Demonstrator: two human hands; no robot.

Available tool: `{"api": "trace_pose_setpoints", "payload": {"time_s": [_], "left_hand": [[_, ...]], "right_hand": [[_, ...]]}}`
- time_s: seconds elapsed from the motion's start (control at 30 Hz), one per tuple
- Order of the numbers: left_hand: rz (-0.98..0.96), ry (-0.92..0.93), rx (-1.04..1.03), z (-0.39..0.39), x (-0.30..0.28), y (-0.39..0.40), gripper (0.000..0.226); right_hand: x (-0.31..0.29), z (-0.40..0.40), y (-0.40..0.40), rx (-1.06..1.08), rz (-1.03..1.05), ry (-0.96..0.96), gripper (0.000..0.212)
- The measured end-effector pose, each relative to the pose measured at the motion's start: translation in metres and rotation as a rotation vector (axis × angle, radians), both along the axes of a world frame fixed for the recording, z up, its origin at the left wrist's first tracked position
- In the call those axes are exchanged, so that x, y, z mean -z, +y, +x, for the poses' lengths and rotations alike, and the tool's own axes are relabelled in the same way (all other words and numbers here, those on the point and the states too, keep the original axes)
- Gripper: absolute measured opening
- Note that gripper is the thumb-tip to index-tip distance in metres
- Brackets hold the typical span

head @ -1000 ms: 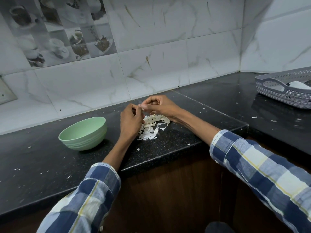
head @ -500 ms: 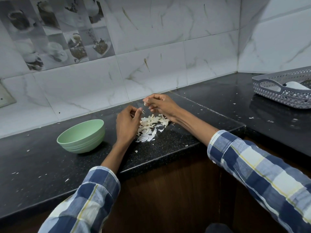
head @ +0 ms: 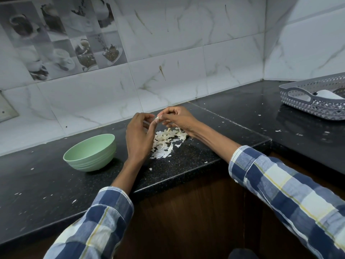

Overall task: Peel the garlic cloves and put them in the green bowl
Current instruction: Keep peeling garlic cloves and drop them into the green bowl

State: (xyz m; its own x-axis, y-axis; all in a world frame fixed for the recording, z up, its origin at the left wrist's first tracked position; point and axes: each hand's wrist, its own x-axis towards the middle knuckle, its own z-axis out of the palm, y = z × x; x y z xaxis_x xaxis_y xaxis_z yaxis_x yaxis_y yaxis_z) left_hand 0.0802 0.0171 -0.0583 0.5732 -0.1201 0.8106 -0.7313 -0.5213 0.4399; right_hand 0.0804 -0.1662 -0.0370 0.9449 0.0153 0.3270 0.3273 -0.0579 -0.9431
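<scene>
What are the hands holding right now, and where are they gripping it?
A small garlic clove, pinched between the fingertips of the right hand and left hand; which end cannot be told.

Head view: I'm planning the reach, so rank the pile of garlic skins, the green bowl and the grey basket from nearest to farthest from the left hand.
From the left hand:
1. pile of garlic skins, just to its right.
2. green bowl, to its left.
3. grey basket, far right.

There is one green bowl (head: pixel 89 152). There is one garlic clove (head: pixel 158 118), held up between two hands. There is one pile of white skins (head: pixel 167 142). There is one grey basket (head: pixel 315 100). Too many small white bits to count.
</scene>
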Motion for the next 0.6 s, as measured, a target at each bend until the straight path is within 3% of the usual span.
{"api": "trace_pose_setpoints", "payload": {"time_s": [0.17, 0.6], "left_hand": [[0.042, -0.044, -0.031, 0.0001, 0.0013, -0.0001, 0.005], [0.021, 0.052, -0.165, 0.0058, 0.0062, -0.0020, 0.005]], "right_hand": [[0.0013, 0.0008, 0.0000, -0.026, -0.014, -0.019, 0.031], [-0.0028, -0.0052, 0.0011, -0.128, 0.043, 0.068, 0.026]]}}
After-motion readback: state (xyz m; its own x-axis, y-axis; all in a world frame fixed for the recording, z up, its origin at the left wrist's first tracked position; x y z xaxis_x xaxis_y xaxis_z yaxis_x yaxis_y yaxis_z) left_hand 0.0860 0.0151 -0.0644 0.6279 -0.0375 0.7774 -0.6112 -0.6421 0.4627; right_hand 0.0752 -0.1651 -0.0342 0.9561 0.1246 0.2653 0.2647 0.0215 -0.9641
